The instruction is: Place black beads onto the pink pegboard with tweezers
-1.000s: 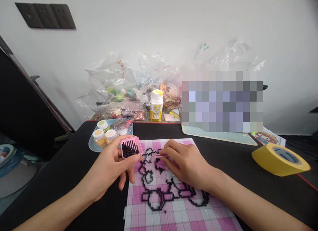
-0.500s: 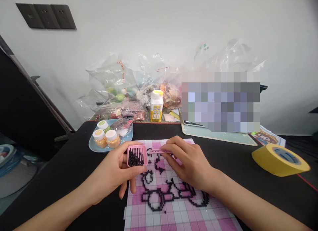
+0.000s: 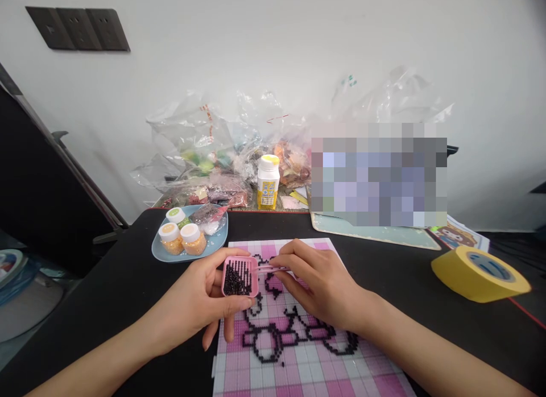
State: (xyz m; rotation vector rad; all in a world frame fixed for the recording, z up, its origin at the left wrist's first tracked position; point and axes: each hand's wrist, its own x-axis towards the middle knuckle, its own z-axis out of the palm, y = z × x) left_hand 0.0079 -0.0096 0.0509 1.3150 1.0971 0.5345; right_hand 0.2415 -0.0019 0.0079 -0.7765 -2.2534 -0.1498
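Between the thumb and fingers of my left hand [image 3: 200,297] is a small pink bead tray [image 3: 255,283], tilted toward me. Black beads [image 3: 235,280] lie in it, some lined up in its grooves, others heaped at the left. My right hand [image 3: 318,280] is closed on pink tweezers [image 3: 273,268], whose tips reach the tray's right edge; whether they grip a bead is too small to tell. Below both hands lies a pink-and-white checked pegboard [image 3: 251,380]. Black beads form an outline [image 3: 268,343] on it, partly covered by my hands.
At the left, a blue plate [image 3: 160,252] bears several small bead jars [image 3: 194,239] and a plastic bag. Behind stand a white bottle [image 3: 268,183] and bulging clear bags [image 3: 191,135]. A yellow tape roll [image 3: 460,277] sits at the right, near a pale board [image 3: 384,236].
The bead tray has shifted slightly right and down in my left hand. My right hand has lowered the tweezers and turned their tips to the tray's edge.
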